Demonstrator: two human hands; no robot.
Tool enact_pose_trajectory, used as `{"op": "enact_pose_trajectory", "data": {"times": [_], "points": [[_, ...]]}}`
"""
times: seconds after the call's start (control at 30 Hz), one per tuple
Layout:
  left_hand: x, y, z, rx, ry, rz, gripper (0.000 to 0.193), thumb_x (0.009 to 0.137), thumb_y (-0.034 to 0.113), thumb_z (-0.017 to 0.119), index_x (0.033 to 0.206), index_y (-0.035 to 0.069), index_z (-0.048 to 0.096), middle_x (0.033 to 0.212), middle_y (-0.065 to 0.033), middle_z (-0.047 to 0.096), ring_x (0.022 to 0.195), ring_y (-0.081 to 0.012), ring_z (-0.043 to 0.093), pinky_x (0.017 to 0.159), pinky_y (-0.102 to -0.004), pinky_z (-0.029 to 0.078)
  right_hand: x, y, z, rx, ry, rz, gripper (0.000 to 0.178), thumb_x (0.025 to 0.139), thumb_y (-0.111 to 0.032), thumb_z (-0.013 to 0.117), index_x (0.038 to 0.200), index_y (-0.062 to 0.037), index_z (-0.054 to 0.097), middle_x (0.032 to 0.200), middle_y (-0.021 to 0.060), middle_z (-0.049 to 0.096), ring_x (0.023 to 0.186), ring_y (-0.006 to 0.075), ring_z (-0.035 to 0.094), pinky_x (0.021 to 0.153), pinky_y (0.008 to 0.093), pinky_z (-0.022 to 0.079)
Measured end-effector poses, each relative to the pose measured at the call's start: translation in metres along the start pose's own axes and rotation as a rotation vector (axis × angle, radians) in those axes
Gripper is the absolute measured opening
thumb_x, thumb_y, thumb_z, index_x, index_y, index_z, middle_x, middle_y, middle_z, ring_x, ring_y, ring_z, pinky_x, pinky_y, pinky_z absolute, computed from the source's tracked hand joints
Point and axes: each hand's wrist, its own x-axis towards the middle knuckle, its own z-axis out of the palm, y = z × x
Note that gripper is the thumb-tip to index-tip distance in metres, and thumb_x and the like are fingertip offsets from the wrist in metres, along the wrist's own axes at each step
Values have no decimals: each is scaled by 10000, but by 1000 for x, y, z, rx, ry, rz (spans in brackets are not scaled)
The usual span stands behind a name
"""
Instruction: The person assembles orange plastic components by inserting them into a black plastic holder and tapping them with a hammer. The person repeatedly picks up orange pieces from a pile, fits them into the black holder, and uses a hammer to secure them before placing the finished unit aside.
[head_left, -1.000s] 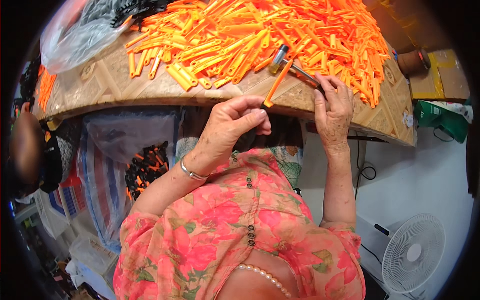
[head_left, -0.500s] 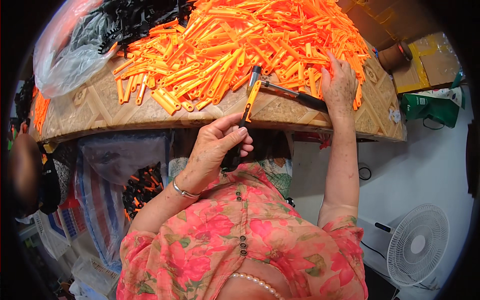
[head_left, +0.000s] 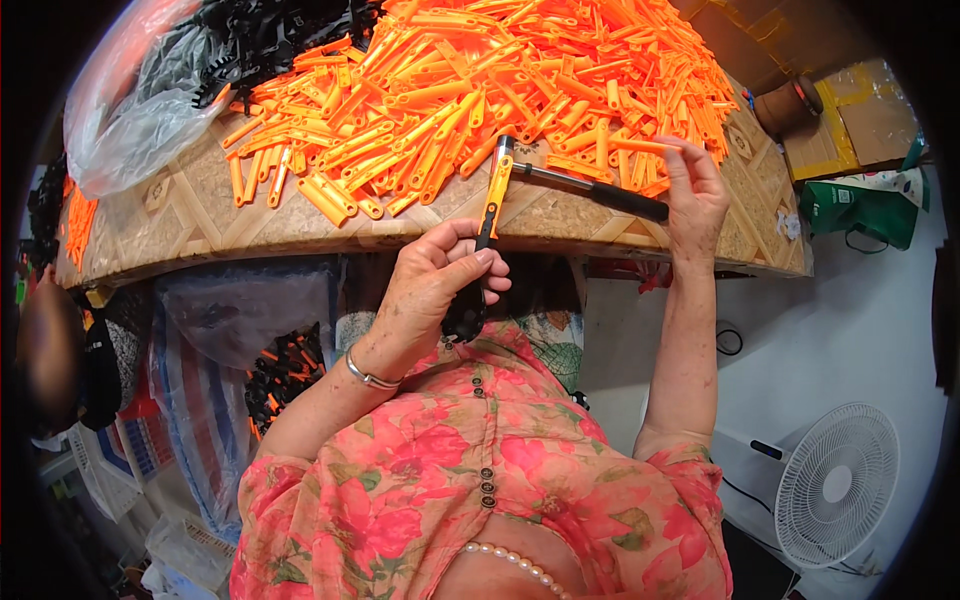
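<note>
Black-and-orange piece [head_left: 495, 192]: at counter's [head_left: 205, 228] near edge, orange end pointing away from the body, long axis fore-and-aft | left hand [head_left: 437, 278]: grip clamped on black end | right hand [head_left: 698, 210]: raised, grip pinching orange strip [head_left: 638, 146], which points left | counter: hammer [head_left: 622, 199], orange heap [head_left: 520, 65] | white fan [head_left: 836, 485] at right

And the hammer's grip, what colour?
The hammer grip is black; shows best in the head view.

Orange pile [head_left: 560, 70] cut off @ top; blk part [head_left: 464, 316] partly hid by L fingers [head_left: 476, 266]; brown shape [head_left: 50, 340] blurred.
</note>
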Motion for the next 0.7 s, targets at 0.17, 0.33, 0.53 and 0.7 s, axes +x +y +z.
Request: {"op": "enact_pose_trajectory", "data": {"times": [0.17,0.33,0.53,0.7], "points": [[0,3,0,87,-31,-14,238,953,84,593,1168,5,527,946,-94,668,822,-155,671,674,-247,536,-23,-42,10,442,-86,135,230,980,-91,583,1195,-7,586,1016,65,673,949,113,621,815,260,501],[-1,4,1,206,-102,0,239,968,91,556,1187,-4,549,993,-102,681,827,-126,655,694,-238,530,-61,-79,30,-173,-505,-99,131,930,-60,615,1060,-67,625,903,61,667,794,113,636,691,293,505],[-5,3,5,194,-127,-46,304,942,104,627,1226,17,564,979,-66,699,848,-89,667,689,-206,521,-87,-77,59,-36,-540,-60,161,912,-22,623,1065,-70,630,837,48,657,740,109,642,654,277,508],[-2,-6,2,207,-92,8,299,941,98,632,1218,8,565,956,-55,695,834,-90,671,659,-200,525,-118,-70,81,480,-304,364,198,936,-24,623,1133,-10,605,936,39,656,790,73,627,669,207,520]]}}
